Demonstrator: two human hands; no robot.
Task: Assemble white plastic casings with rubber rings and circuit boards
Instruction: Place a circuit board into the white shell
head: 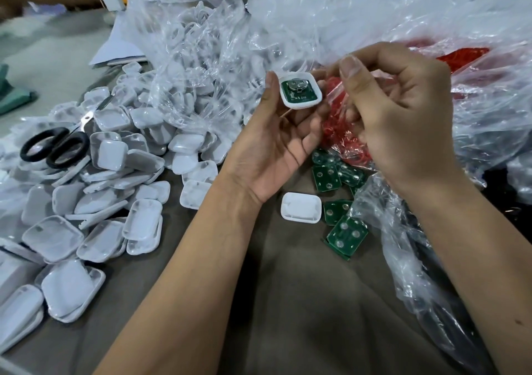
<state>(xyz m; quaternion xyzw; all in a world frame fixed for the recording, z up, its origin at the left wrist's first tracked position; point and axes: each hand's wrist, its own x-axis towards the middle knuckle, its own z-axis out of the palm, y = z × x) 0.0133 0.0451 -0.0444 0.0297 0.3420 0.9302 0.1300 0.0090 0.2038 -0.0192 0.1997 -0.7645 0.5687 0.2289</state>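
Right hands' (403, 107) fingertips behind plastic

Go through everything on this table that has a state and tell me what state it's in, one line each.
Held casing: open, circuit board seated inside.
Left hand: grips that casing.
Right hand: fingers curled, pinching at the bag of red rings.
Casing on table: empty, hollow side up.
Scissors: closed, lying on the casing pile.

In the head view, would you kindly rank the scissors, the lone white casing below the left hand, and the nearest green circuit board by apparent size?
1. scissors, clearly largest.
2. white casing and circuit board: they look about alike, so I won't rank them.
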